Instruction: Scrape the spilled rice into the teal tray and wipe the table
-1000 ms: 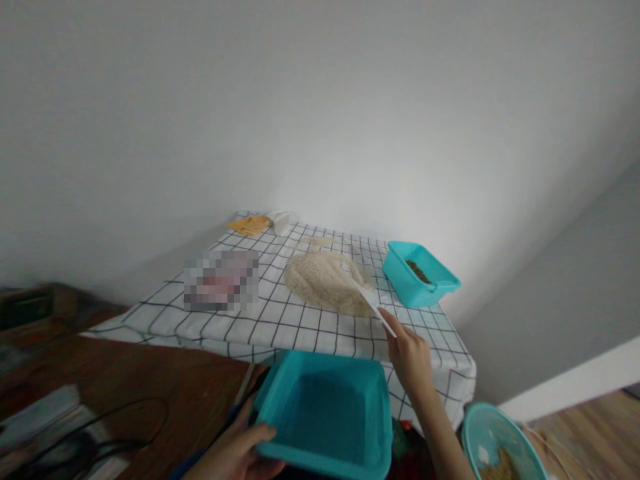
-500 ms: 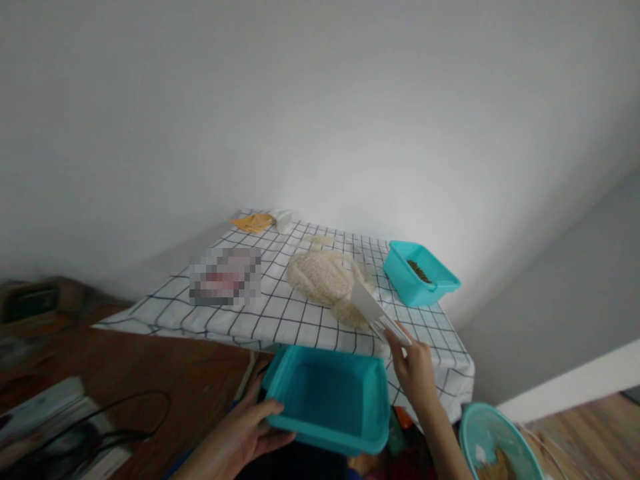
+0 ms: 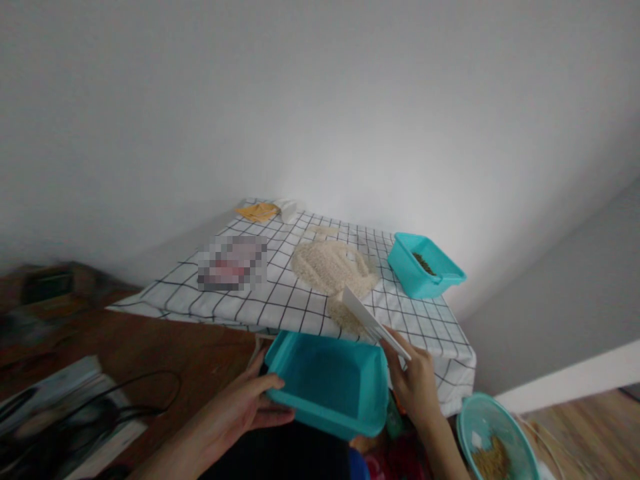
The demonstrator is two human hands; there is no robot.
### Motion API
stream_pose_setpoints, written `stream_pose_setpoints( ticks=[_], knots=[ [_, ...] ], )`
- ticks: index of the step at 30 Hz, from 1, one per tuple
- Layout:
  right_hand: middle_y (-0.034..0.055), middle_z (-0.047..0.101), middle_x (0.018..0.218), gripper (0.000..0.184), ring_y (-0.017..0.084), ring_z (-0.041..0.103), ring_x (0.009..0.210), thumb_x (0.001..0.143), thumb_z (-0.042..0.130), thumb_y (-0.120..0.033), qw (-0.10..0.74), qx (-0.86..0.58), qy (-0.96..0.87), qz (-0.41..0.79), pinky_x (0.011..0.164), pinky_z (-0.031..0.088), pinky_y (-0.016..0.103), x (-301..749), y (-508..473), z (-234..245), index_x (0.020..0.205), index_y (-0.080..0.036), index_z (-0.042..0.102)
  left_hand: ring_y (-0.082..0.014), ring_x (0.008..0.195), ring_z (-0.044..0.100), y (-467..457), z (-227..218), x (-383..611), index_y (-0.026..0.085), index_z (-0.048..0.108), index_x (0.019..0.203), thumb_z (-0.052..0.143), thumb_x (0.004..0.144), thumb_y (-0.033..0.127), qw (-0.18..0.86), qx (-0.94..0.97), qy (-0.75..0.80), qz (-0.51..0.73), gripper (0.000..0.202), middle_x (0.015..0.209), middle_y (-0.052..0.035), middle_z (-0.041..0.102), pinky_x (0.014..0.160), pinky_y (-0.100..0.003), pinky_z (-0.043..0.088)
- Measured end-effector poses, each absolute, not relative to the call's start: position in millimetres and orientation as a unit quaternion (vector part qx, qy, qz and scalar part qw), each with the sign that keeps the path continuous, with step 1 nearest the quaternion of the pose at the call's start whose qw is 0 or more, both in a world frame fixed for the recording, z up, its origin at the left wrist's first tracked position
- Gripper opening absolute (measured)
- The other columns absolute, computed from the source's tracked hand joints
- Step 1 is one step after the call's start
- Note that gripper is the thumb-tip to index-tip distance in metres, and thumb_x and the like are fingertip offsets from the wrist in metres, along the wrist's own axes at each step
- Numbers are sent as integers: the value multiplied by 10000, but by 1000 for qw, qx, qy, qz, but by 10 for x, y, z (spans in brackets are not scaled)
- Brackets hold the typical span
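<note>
My left hand (image 3: 263, 397) grips the left side of a turquoise plastic tub (image 3: 325, 420), thumb over its rim. The tub is held just under the table's front edge, and no contents show in it. My right hand (image 3: 413, 380) is closed around a white flat scraper (image 3: 367, 317) with ridges or slots near the grip. The scraper's blade stands tilted on edge against a small heap of pale grains (image 3: 343, 315) by the table edge. Behind it spreads a larger pile of the same pale grains (image 3: 330, 267), with a hollow in its right part.
A second turquoise tub (image 3: 410, 273) with greenish-brown bits stands on the right of the checked tablecloth (image 3: 280, 293). A blurred-out packet (image 3: 233, 263) lies left, a yellow cloth-like piece (image 3: 257, 212) at the back. A turquoise bucket (image 3: 470, 433) is on the floor at right.
The scraper has moved from the larger pile toward the front edge, behind the small heap. The tub is still held under the edge. The view has shifted slightly.
</note>
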State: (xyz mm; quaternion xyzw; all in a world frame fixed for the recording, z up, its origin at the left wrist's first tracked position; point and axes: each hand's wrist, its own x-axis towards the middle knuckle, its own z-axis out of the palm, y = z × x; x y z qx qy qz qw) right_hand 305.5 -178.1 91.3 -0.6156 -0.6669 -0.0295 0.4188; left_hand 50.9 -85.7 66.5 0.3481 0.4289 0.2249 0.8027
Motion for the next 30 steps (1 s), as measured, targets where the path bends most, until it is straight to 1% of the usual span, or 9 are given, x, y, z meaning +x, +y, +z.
stream_pose_setpoints(
  ticks=[3,7,13,16,20,23,25,27,30],
  knots=[
    [80,765,1101,347,218,747,962,980,456,-192,424,-611,-668,-25,804,581,237,3040,-1813,889,1245,-187,681,-221,691,745,-841,638,502,203,306,1433,723,686,222,808,354,421,212,855,869,-9,736,748,-398,629],
    [64,760,1121,350,213,750,953,986,448,-184,428,-605,-671,-20,799,588,237,3008,-1846,903,1248,-214,679,-217,683,743,-784,588,525,205,302,1429,725,689,198,802,357,424,223,853,866,-11,740,760,-396,629],
    [67,774,1066,340,211,762,876,991,441,-201,424,-608,-672,-4,769,598,249,2944,-1939,938,1223,-202,689,-217,667,735,-759,538,568,190,398,1360,729,673,181,799,351,426,239,762,832,-6,722,733,-390,630],
    [78,770,1077,358,220,758,905,976,442,-193,411,-602,-685,-3,763,600,257,2927,-1979,932,1248,-200,675,-229,679,740,-764,535,575,196,404,1379,747,653,199,800,349,422,246,803,829,-10,718,729,-384,626],
    [94,767,1082,378,219,749,950,966,435,-178,402,-588,-702,-10,770,598,252,2869,-2022,956,1267,-200,663,-230,663,736,-766,566,573,193,369,1416,749,639,203,801,344,428,240,865,829,-4,716,719,-389,623],
    [74,772,1063,382,199,755,901,974,424,-187,396,-578,-714,-14,761,592,237,2822,-2056,1003,1269,-218,664,-219,670,732,-773,604,559,202,352,1415,723,680,206,799,358,415,245,823,814,12,704,726,-386,624],
    [67,781,1016,361,205,758,853,986,424,-232,394,-594,-701,-35,746,591,247,2847,-2057,1029,1224,-226,696,-213,675,729,-777,624,545,203,370,1390,711,701,213,799,365,411,244,769,794,21,692,727,-383,628],
    [89,788,938,364,223,752,765,996,429,-309,399,-636,-656,-81,690,585,263,2952,-2010,1040,1133,-191,745,-211,688,729,-775,636,533,197,408,1346,716,699,214,800,366,410,240,716,790,19,690,728,-381,632],
    [144,773,793,503,220,689,571,1002,409,-438,391,-708,-567,-157,571,531,269,3252,-1809,1039,976,-108,788,-199,692,727,-762,635,525,201,460,1274,743,673,205,800,361,414,239,664,835,7,705,696,-357,637]
  ],
)
